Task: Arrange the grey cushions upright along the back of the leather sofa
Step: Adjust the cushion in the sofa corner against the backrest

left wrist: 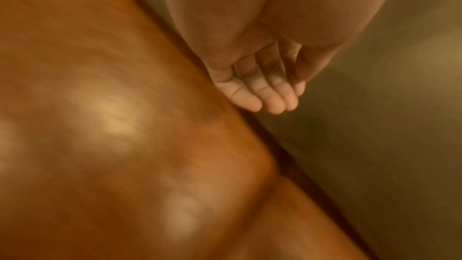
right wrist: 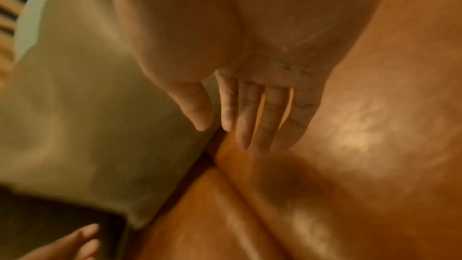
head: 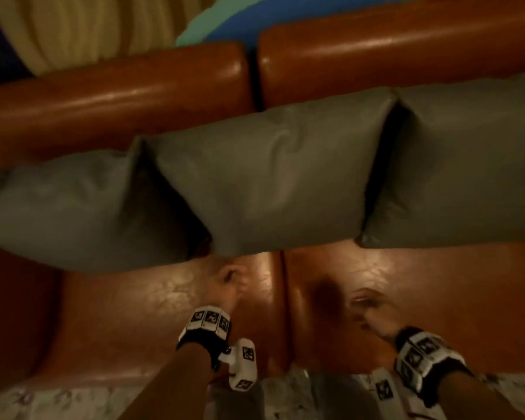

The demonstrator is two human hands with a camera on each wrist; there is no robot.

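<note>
Three grey cushions stand in a row against the brown leather sofa's backrest (head: pixel 119 98): a left one (head: pixel 58 207), a middle one (head: pixel 270 177) and a right one (head: pixel 467 159). My left hand (head: pixel 229 281) hovers over the seat just below the middle cushion, fingers relaxed and holding nothing (left wrist: pixel 262 94). My right hand (head: pixel 369 304) is over the right seat cushion, blurred. In the right wrist view its fingers (right wrist: pixel 250 118) are straight and empty, above the leather seat (right wrist: pixel 350 165) and beside a grey cushion (right wrist: pixel 75 106).
The sofa seat (head: pixel 164 313) has a seam down the middle between two seat cushions. A pale patterned floor (head: pixel 73 401) lies at the front edge. Behind the sofa are cream curtains (head: pixel 73 25) and a blue-green object (head: pixel 231 22).
</note>
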